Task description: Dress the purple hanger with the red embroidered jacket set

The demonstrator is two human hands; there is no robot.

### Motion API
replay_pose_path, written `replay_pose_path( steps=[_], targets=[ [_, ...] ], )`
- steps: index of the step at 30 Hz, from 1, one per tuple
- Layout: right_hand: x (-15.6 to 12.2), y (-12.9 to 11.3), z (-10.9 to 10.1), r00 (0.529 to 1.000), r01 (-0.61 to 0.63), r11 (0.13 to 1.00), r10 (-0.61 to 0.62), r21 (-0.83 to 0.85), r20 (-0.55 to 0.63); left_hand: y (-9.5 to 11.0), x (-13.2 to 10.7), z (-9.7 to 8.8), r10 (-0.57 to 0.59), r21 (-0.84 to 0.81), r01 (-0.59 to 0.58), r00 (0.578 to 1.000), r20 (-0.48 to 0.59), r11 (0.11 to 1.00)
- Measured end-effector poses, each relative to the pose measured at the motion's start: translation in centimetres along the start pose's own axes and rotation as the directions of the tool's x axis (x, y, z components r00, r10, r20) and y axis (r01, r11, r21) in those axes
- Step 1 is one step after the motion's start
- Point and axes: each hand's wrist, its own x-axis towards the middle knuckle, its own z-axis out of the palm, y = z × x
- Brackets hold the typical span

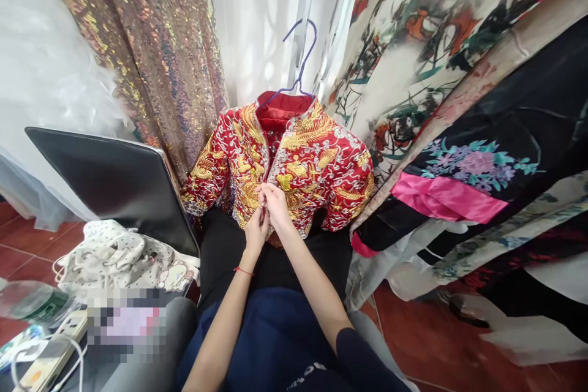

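Embroidered red jacket point(307, 156) over a black surface point(219, 252), gripped at its front by both hands.
Left to right: a clear bottle point(33, 302); a power strip point(40, 371); a spotted white cloth point(110, 254) before a black panel point(114, 180); hanging sequinned fabric point(156, 30); the left hand point(256, 229), fingers pinched on the jacket's front edge; the right hand point(275, 203) just above, likewise pinching; a purple hanger point(301, 73) rising from the collar; patterned hanging fabric point(408, 55); red floor tiles point(427, 343); a black garment point(523, 104) with embroidered flowers and pink band.
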Motion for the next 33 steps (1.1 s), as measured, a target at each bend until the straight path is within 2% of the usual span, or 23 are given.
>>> replay_pose_path(
  steps=[7,12,22,26,30,33],
  targets=[
    [0.3,-2.1,0.7,0.995,0.077,0.996,-0.079,-0.033,-0.061,0.2,-0.5,0.5,0.049,0.056,-0.048,0.999,-0.015,0.997],
    [0.8,-4.4,0.6,0.973,0.211,0.978,-0.21,-0.007,-0.09,0.2,-1.4,1.7,0.098,0.071,-0.098,0.995,0.005,0.993],
    [4.6,-9.1,1.5,0.951,0.263,0.96,-0.275,-0.096,-0.142,1.5,-2.4,3.1,0.173,0.109,-0.17,0.985,-0.026,0.979],
    [5.8,-11.1,1.4,0.951,0.282,0.954,-0.292,-0.103,-0.105,1.6,-2.2,3.2,0.182,0.142,-0.18,0.983,0.005,0.973],
    [6.1,-11.4,0.5,0.954,0.278,0.945,-0.292,-0.173,-0.061,1.1,-2.2,3.1,0.169,0.164,-0.173,0.985,0.035,0.971],
    [6.0,-11.0,-0.8,0.982,0.181,0.926,-0.185,-0.332,0.019,0.7,-2.4,3.0,0.143,0.165,-0.148,0.989,0.04,0.975]
  ],
)
